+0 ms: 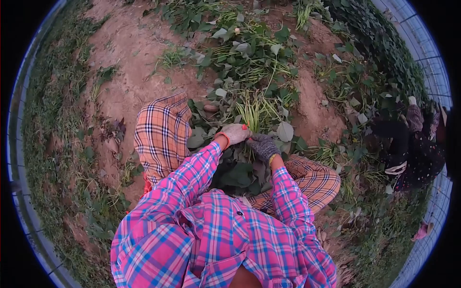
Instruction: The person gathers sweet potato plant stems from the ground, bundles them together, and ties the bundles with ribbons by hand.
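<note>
A bundle of pale green leaf stalks (254, 114) stands fanned out in front of me, its lower ends between my hands. My left hand (235, 134), in a whitish glove with an orange cuff, is closed on the left side of the bundle. Close against it, my right hand (264, 147), in a dark grey glove, has its fingers closed at the bundle's base. Broad green leaves (236, 175) lie below the hands, between my legs. A large pale leaf (285, 131) sits just right of the stalks.
Ahead lies a heap of cut leafy vines and stalks (249, 62). Bare reddish soil (129, 53) shows at left. A person in dark clothing (415, 149) sits at far right, beside dense vines (384, 57). My bent knees (163, 129) flank the work area.
</note>
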`<state>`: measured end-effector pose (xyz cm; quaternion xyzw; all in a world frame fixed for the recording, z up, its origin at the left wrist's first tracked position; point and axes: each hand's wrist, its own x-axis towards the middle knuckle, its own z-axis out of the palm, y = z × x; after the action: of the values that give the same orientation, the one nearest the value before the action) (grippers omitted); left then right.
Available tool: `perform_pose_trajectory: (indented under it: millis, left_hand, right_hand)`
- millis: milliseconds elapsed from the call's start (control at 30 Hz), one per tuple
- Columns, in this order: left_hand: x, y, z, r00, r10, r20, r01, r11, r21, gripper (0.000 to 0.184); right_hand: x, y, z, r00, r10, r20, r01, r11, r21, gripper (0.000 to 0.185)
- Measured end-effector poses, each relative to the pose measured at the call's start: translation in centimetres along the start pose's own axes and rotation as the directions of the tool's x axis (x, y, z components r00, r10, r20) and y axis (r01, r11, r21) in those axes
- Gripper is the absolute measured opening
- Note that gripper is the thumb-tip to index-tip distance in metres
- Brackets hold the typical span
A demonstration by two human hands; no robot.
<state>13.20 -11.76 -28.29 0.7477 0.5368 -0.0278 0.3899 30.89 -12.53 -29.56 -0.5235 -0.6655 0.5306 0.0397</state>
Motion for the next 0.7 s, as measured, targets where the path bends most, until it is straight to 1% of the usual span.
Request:
perform_pose_trajectory:
  millis: [33, 67, 100, 133, 200, 233, 267, 300, 333, 367, 400, 433, 467, 533, 567, 600, 667, 700]
  left_hand:
    - [2.1, -2.1, 2.5, 0.999, 0.054, -0.008, -0.054, 0.999, -0.008, 0.029]
    - [1.5, -1.4, 1.7, 0.999, -0.047, -0.003, 0.047, 0.993, -0.106, 0.029]
    - [0.4, -0.5, 0.7, 0.989, -0.148, 0.004, 0.146, 0.968, -0.202, 0.029]
    - [-0.2, 0.1, -0.1, 0.974, -0.227, -0.01, 0.216, 0.942, -0.257, 0.03]
    - [-1.1, 0.7, -1.0, 0.979, -0.204, 0.008, 0.198, 0.939, -0.281, 0.03]
    - [-0.8, 0.2, -0.5, 0.982, -0.187, -0.01, 0.177, 0.942, -0.285, 0.031]
    - [-0.8, -0.2, -0.3, 0.981, -0.193, 0.015, 0.19, 0.944, -0.269, 0.032]
    - [-0.5, -0.5, 0.4, 0.989, -0.142, -0.032, 0.13, 0.961, -0.245, 0.032]
    - [-0.3, -0.8, 0.8, 0.994, -0.09, -0.068, 0.073, 0.973, -0.22, 0.032]
    - [-0.9, -0.3, 0.3, 0.992, -0.095, -0.085, 0.075, 0.973, -0.218, 0.031]
    - [-1.6, 0.3, -0.4, 0.99, -0.099, -0.096, 0.076, 0.973, -0.218, 0.031]
    - [-1.9, 0.7, -0.8, 0.99, -0.069, -0.122, 0.048, 0.986, -0.16, 0.029]
    - [-1.5, 0.4, -0.2, 0.988, -0.074, -0.135, 0.052, 0.986, -0.159, 0.029]
    - [-0.6, -0.4, 1.6, 0.976, -0.097, -0.196, 0.113, 0.991, 0.074, 0.029]
    - [-0.8, -0.2, 1.8, 0.976, -0.099, -0.193, 0.114, 0.991, 0.072, 0.029]
    - [-1.2, 0.3, 2.0, 0.958, -0.05, -0.281, 0.102, 0.98, 0.173, 0.024]
    - [-1.7, 1.5, 2.1, 0.895, 0.08, -0.438, 0.098, 0.924, 0.369, 0.016]
    - [-2.2, 2.1, 1.9, 0.909, 0.078, -0.41, 0.1, 0.912, 0.397, 0.014]
  right_hand:
    - [-0.3, -0.4, -0.3, 1.0, 0.016, 0.001, -0.016, 0.999, 0.029, 0.044]
    - [-0.8, -1.0, -0.4, 1.0, 0.026, 0.005, -0.027, 0.998, 0.059, 0.043]
    - [-0.7, -1.3, -0.8, 0.997, 0.039, 0.063, -0.045, 0.994, 0.102, 0.043]
    - [-0.4, -0.7, -0.9, 0.998, -0.05, 0.031, 0.053, 0.996, -0.074, 0.043]
    - [1.6, 3.2, -0.2, 0.968, -0.224, -0.11, 0.195, 0.954, -0.226, 0.04]
    - [2.2, 3.4, -0.5, 0.956, -0.267, -0.119, 0.21, 0.911, -0.355, 0.036]
    - [2.9, 3.6, -0.8, 0.943, -0.309, -0.128, 0.214, 0.852, -0.478, 0.035]
    - [2.8, 2.3, -1.7, 0.956, -0.29, -0.048, 0.17, 0.678, -0.715, 0.041]
    - [2.9, 1.9, -1.8, 0.94, -0.336, -0.056, 0.21, 0.701, -0.682, 0.039]
    - [2.8, 1.8, -1.7, 0.927, -0.37, -0.062, 0.246, 0.725, -0.643, 0.037]
    - [3.3, 2.8, -1.1, 0.896, -0.444, -0.022, 0.311, 0.66, -0.684, 0.037]
    - [4.1, 4.2, -0.5, 0.861, -0.508, 0.02, 0.366, 0.593, -0.717, 0.036]
    - [4.5, 5.2, 0.0, 0.892, -0.45, 0.045, 0.327, 0.574, -0.751, 0.041]
    - [5.5, 5.9, 0.1, 0.9, -0.433, 0.053, 0.326, 0.586, -0.742, 0.041]
    - [5.7, 6.5, 0.3, 0.912, -0.407, 0.056, 0.314, 0.604, -0.732, 0.041]
    - [6.1, 7.0, 0.5, 0.914, -0.401, 0.057, 0.312, 0.607, -0.731, 0.041]
    - [7.0, 7.5, 0.8, 0.99, -0.143, -0.02, 0.102, 0.793, -0.6, 0.042]
    - [4.9, 4.5, 0.4, 0.978, -0.208, -0.003, 0.141, 0.673, -0.726, 0.038]
